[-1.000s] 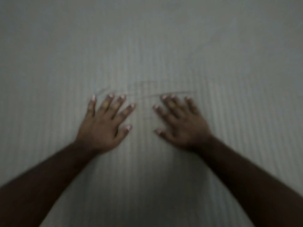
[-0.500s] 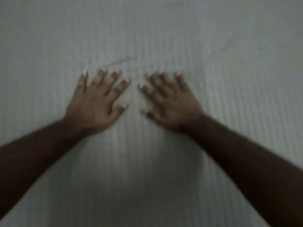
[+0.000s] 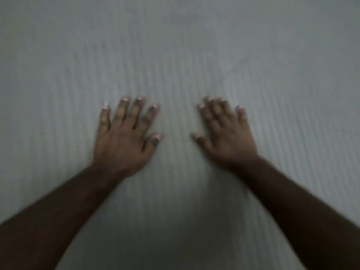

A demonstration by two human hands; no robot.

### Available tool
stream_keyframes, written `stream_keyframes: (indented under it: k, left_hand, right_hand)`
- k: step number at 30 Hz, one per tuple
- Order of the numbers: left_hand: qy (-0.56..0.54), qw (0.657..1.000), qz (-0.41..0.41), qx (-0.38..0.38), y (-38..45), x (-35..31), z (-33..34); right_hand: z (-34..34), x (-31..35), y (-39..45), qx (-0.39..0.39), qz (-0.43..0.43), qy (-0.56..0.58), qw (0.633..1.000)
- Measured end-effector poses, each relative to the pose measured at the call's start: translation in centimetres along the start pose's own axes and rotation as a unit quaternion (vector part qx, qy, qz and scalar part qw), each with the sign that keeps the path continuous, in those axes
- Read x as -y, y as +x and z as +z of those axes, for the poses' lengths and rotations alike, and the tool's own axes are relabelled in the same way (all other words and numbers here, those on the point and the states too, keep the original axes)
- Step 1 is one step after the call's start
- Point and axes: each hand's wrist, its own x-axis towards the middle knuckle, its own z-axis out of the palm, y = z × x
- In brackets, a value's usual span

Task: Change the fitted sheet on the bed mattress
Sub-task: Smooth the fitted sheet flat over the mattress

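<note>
A pale grey-white fitted sheet (image 3: 179, 55) with fine lengthwise stripes fills the whole view, stretched flat over the mattress. My left hand (image 3: 124, 139) lies palm down on it left of centre, fingers spread and pointing away from me. My right hand (image 3: 228, 137) lies palm down right of centre, fingers apart too. Neither hand holds any cloth. A strip of bare sheet separates the two thumbs. The picture is dim and blurred.
A faint crease (image 3: 229, 69) runs in the sheet beyond my right hand. A dark shadow (image 3: 179, 246) falls on the sheet between my forearms. No bed edge or other object is in view.
Both hands slid forward across the sheet, then apart, so the gap between them has widened. The creases seen near the fingertips a second ago are gone.
</note>
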Motion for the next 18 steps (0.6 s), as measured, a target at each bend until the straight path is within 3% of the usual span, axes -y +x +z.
stream_keyframes:
  k: [3,6,7,9,11,13,18]
  left_hand:
    - [-0.010,0.999,-0.053,0.001,2.7,2.3,-1.0]
    - [-0.011,0.994,-0.104,-0.019,2.9,-0.1,-1.8]
    - [-0.006,0.997,-0.081,-0.020,2.2,-2.6,-1.8]
    - [-0.010,1.000,0.013,-0.006,-0.6,-8.7,-1.2]
    - [-0.029,0.997,0.065,0.003,-3.7,-13.2,-0.4]
    - [-0.024,0.998,0.065,0.009,-4.6,-13.9,0.4]
    - [0.020,1.000,-0.014,0.013,-2.6,-11.5,0.5]
  right_hand:
    - [-1.2,-9.8,0.8,-0.008,0.154,-0.013,0.988]
    - [-2.3,-11.0,0.1,-0.024,0.276,0.022,0.961]
    - [-2.0,-9.1,-0.9,-0.035,0.244,0.025,0.969]
    - [-0.6,-3.4,-4.6,-0.041,0.085,0.027,0.995]
    - [0.6,0.4,-8.9,-0.019,-0.014,0.028,0.999]
    - [0.8,-1.7,-10.8,0.002,0.010,0.023,1.000]
    - [0.4,-16.5,-12.8,0.005,0.242,-0.012,0.970]
